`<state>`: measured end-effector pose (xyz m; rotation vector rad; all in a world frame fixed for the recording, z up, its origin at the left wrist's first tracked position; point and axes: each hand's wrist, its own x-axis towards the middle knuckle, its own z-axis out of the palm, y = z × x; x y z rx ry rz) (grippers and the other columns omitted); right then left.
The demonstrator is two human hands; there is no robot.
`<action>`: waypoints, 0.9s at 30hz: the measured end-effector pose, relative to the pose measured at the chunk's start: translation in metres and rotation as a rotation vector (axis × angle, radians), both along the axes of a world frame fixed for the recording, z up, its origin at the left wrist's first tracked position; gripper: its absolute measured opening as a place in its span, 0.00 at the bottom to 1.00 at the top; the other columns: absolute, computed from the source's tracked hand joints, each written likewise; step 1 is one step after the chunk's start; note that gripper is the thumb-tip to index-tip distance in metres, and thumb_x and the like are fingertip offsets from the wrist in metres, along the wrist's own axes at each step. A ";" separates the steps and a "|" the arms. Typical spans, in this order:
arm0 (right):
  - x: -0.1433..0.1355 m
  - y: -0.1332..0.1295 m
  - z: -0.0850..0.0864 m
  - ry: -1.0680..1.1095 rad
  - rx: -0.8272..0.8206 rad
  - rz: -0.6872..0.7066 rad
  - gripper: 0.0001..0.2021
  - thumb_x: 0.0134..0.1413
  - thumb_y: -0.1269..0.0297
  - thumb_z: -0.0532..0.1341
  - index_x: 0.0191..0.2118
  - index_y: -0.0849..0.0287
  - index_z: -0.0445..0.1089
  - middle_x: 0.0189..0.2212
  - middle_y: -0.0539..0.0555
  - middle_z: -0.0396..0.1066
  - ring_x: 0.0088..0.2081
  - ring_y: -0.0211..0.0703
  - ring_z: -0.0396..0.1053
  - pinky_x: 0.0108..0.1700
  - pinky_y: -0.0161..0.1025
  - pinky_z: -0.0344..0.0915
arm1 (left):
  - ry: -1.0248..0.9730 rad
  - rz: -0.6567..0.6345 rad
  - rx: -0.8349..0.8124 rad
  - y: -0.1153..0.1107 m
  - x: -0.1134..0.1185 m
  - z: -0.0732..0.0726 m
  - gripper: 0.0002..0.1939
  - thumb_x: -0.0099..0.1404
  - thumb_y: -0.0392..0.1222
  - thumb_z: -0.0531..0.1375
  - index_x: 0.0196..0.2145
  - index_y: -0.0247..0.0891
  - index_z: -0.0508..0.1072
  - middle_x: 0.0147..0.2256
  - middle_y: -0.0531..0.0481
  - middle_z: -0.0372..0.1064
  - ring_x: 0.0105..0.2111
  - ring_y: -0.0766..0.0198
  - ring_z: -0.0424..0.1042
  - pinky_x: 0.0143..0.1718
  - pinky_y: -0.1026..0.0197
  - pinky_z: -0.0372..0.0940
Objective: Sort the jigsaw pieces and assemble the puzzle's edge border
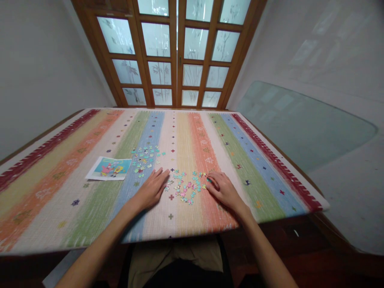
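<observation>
Small jigsaw pieces (189, 185), teal, pink and yellow, lie in a loose ring between my two hands. My left hand (154, 187) rests palm down just left of them, fingers stretched out and holding nothing. On the right side of the ring, my right hand (222, 189) has its fingers curled, with thumb and fingertips around a teal jigsaw piece (209, 180), partly hidden by the fingers. A second group of jigsaw pieces (145, 159) is scattered beyond my left hand. Left of that group lies a picture sheet (109, 168) with pink and yellow cartoon figures.
A striped cloth (192, 220) covers the table, whose near edge is just before my lap. Beyond the far edge stand wooden doors (177, 56) with frosted panes. Walls rise on both sides, with a pale green glass panel (300, 124) at the right.
</observation>
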<state>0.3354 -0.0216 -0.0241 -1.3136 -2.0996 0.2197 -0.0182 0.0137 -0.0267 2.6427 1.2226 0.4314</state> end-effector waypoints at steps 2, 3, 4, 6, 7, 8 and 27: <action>-0.002 -0.001 0.000 0.004 -0.015 0.008 0.10 0.65 0.62 0.60 0.50 0.55 0.72 0.49 0.60 0.76 0.51 0.57 0.72 0.54 0.57 0.69 | 0.020 0.000 0.001 0.003 -0.003 0.000 0.27 0.78 0.45 0.44 0.71 0.39 0.52 0.70 0.43 0.56 0.71 0.49 0.51 0.72 0.41 0.47; -0.003 -0.001 0.000 0.005 -0.019 0.013 0.11 0.65 0.63 0.60 0.51 0.55 0.72 0.48 0.60 0.76 0.51 0.57 0.72 0.53 0.56 0.69 | 0.031 -0.003 0.000 0.004 -0.004 0.001 0.27 0.78 0.46 0.45 0.71 0.39 0.52 0.70 0.43 0.55 0.72 0.49 0.50 0.72 0.41 0.47; -0.004 -0.001 0.001 0.006 -0.022 0.019 0.11 0.65 0.63 0.60 0.51 0.55 0.72 0.48 0.60 0.77 0.51 0.57 0.71 0.53 0.56 0.69 | 0.040 -0.007 0.000 0.004 -0.004 0.001 0.28 0.78 0.47 0.45 0.71 0.38 0.52 0.70 0.42 0.55 0.72 0.49 0.50 0.72 0.41 0.47; -0.007 -0.001 0.002 0.009 -0.027 0.024 0.11 0.65 0.64 0.60 0.51 0.55 0.73 0.47 0.60 0.76 0.51 0.56 0.71 0.53 0.56 0.70 | 0.050 -0.017 0.001 0.006 -0.001 0.002 0.28 0.77 0.47 0.46 0.71 0.38 0.52 0.70 0.41 0.55 0.72 0.48 0.49 0.72 0.41 0.47; -0.008 -0.001 0.002 0.011 -0.029 0.026 0.11 0.66 0.65 0.60 0.51 0.55 0.73 0.47 0.60 0.76 0.50 0.56 0.71 0.53 0.56 0.70 | 0.047 -0.024 0.001 0.006 0.002 0.002 0.28 0.77 0.46 0.47 0.71 0.38 0.52 0.70 0.42 0.55 0.72 0.48 0.49 0.72 0.40 0.47; -0.009 0.000 0.002 0.016 -0.031 0.028 0.11 0.66 0.65 0.60 0.51 0.55 0.73 0.47 0.60 0.76 0.50 0.56 0.71 0.53 0.55 0.70 | 0.041 -0.032 -0.001 0.007 0.004 0.002 0.28 0.77 0.46 0.47 0.71 0.39 0.53 0.70 0.42 0.55 0.72 0.47 0.49 0.72 0.40 0.47; -0.010 0.003 0.001 0.007 -0.014 0.050 0.12 0.67 0.65 0.60 0.52 0.55 0.74 0.49 0.60 0.78 0.53 0.56 0.71 0.56 0.58 0.69 | -0.014 -0.089 -0.047 0.019 -0.005 0.000 0.30 0.77 0.53 0.52 0.71 0.44 0.54 0.70 0.44 0.54 0.71 0.46 0.50 0.71 0.40 0.50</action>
